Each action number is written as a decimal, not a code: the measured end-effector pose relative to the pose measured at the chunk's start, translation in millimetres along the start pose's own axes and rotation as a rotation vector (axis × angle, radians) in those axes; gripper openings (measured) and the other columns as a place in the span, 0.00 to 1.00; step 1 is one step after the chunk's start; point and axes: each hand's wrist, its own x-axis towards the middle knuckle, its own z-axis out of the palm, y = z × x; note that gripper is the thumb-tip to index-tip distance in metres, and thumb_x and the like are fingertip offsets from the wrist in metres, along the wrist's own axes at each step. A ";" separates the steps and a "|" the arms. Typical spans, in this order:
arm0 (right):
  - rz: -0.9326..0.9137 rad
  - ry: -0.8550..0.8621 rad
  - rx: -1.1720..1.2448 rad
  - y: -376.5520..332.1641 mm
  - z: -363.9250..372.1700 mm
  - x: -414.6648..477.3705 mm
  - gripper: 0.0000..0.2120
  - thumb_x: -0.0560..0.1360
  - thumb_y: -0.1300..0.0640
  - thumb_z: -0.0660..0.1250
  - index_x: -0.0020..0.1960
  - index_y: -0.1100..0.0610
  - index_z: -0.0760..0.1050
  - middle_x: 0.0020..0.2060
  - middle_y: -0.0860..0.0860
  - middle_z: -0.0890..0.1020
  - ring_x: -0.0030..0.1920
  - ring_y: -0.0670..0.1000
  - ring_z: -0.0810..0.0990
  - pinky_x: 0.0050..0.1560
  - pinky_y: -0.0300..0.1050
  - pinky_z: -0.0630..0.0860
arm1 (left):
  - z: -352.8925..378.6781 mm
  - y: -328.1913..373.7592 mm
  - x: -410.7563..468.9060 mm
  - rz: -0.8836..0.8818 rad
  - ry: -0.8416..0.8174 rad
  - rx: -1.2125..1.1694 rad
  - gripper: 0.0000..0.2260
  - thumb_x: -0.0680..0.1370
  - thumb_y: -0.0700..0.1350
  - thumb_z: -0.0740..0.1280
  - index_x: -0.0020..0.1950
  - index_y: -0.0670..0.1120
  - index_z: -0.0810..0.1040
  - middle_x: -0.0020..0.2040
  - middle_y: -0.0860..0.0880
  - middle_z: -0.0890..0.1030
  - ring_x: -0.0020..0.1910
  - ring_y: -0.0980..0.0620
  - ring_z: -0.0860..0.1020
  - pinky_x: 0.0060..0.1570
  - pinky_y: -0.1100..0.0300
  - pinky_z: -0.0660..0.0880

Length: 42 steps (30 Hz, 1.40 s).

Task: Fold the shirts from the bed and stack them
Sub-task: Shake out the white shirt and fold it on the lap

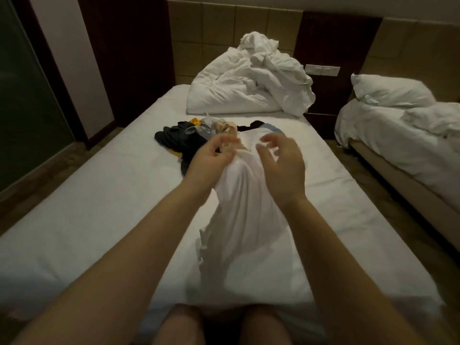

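A white shirt [245, 215] hangs lifted above the bed [104, 207], its lower part trailing down onto the sheet near the front edge. My left hand [211, 161] pinches the shirt's top edge between thumb and fingers. My right hand [280, 165] hovers just right of that edge with its fingers spread and curled, holding nothing. Behind the hands lies a heap of unfolded clothes [184, 136], dark, grey, beige and yellow, in the middle of the bed.
A crumpled white duvet [249, 83] is piled at the head of the bed against the tiled wall. A second bed with a pillow [390, 92] stands to the right across a narrow floor gap. My knees [224, 324] touch the bed's near edge.
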 end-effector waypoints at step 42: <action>0.043 -0.401 -0.221 -23.1 -115.8 111.7 0.11 0.67 0.48 0.75 0.43 0.52 0.78 0.36 0.46 0.76 0.38 0.43 0.74 0.37 0.35 0.68 | -49.2 113.2 86.0 0.333 0.215 0.612 0.08 0.79 0.45 0.63 0.52 0.47 0.81 0.46 0.48 0.79 0.46 0.52 0.74 0.45 0.61 0.67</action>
